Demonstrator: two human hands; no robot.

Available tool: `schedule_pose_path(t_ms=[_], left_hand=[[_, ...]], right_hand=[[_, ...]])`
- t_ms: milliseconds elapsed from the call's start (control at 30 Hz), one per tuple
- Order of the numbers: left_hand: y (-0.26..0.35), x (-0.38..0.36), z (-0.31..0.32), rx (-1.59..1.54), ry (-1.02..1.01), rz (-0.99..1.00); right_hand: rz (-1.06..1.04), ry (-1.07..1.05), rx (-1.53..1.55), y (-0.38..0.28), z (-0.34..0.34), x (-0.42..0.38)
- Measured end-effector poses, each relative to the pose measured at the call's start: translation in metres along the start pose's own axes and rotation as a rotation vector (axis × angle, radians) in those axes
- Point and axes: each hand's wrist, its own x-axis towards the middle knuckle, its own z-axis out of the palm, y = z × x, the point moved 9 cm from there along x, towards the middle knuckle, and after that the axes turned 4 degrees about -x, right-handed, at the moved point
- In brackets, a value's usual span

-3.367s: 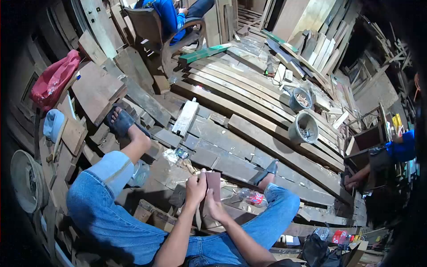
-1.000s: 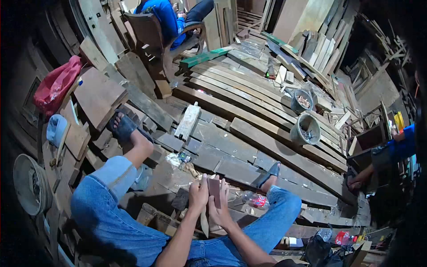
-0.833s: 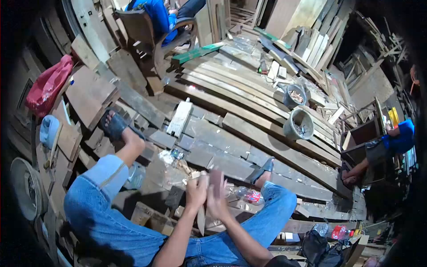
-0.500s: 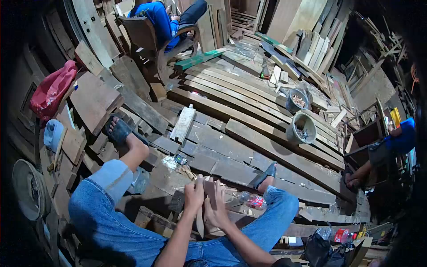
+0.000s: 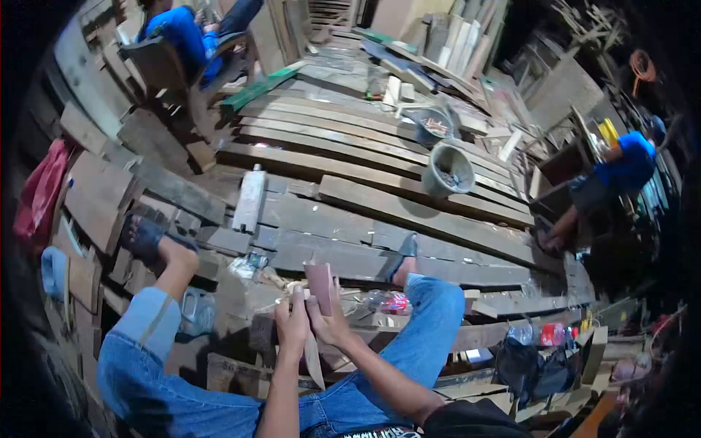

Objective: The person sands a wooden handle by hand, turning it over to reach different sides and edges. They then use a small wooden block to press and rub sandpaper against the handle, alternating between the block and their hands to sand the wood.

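I sit on the plank floor with both legs out in blue jeans and sandals. My left hand [image 5: 292, 325] grips a narrow pale wooden piece [image 5: 313, 359] that points down between my knees. My right hand [image 5: 330, 321] presses a reddish-brown sheet of sandpaper [image 5: 319, 277] against the upper part of that piece. The two hands touch each other. The top of the wooden piece is hidden behind the fingers and the sheet.
Long planks [image 5: 380, 168] cover the floor ahead, with two grey buckets [image 5: 447, 170] on them. A plastic bottle [image 5: 387, 301] lies by my right knee. A person in blue sits in a wooden chair [image 5: 171, 69] at far left; another in blue crouches at right [image 5: 617, 168].
The view has swung to the right and down, so everything sits further left. My hands keep hold of the wooden piece and the sandpaper, which now stands higher above my fingers.
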Motion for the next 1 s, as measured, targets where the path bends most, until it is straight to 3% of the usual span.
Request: schedule_pose_path(t_ms=[67,100,167,200,300,333,400,433,533,567,600,667,700,800,933,967,1000], left_hand=[[0.001,-0.001,0.01,0.096,-0.042,0.001],[-0.02,0.012,0.003,0.166,-0.043,0.185],[-0.031,0.029,0.007,0.079,-0.07,0.221],[-0.022,0.025,0.005,-0.058,-0.087,0.065],[-0.021,0.029,0.005,-0.266,-0.021,-0.039],[-0.014,0.027,0.008,-0.342,-0.012,-0.054],[-0.043,0.043,0.003,-0.249,-0.106,-0.15],[-0.044,0.044,0.005,-0.199,-0.156,-0.195],[-0.014,0.016,0.016,-0.191,-0.227,-0.134],[-0.058,0.034,0.016,-0.165,-0.278,-0.191],[-0.038,0.02,0.016,-0.154,-0.16,-0.169],[-0.021,0.004,0.045,-0.441,-0.424,-0.168],[-0.021,0.001,0.053,-0.479,-0.386,-0.208],[0.009,-0.017,0.069,-0.191,-0.485,-0.062],[-0.005,-0.024,0.077,-0.176,-0.513,-0.168],[-0.012,-0.021,0.076,-0.088,-0.54,-0.028],[-0.012,-0.025,0.078,-0.084,-0.59,0.056]], right_hand=[[0.023,0.095,0.02,0.007,-0.002,-0.009],[-0.058,0.019,-0.047,0.011,0.01,-0.016],[-0.066,0.004,0.009,0.001,0.013,-0.026],[-0.071,0.037,0.06,0.0,0.013,-0.027],[-0.098,0.054,-0.05,-0.009,0.001,-0.008],[-0.063,0.059,0.041,-0.004,0.002,-0.005],[0.009,0.069,0.219,0.006,0.011,-0.003],[0.168,-0.015,0.267,0.024,0.025,-0.007],[0.118,0.14,0.219,0.027,0.017,-0.007],[0.055,0.257,0.284,0.026,0.006,-0.008],[0.303,0.048,0.289,0.031,0.003,-0.009],[0.114,0.282,0.305,0.018,-0.022,-0.003],[0.081,0.362,0.3,0.009,-0.037,-0.001],[0.19,0.356,0.265,0.051,-0.027,-0.002],[0.185,0.533,0.363,0.048,-0.041,-0.004],[0.127,0.602,0.341,0.038,-0.052,-0.008],[0.247,0.561,0.402,0.053,-0.045,-0.011]])
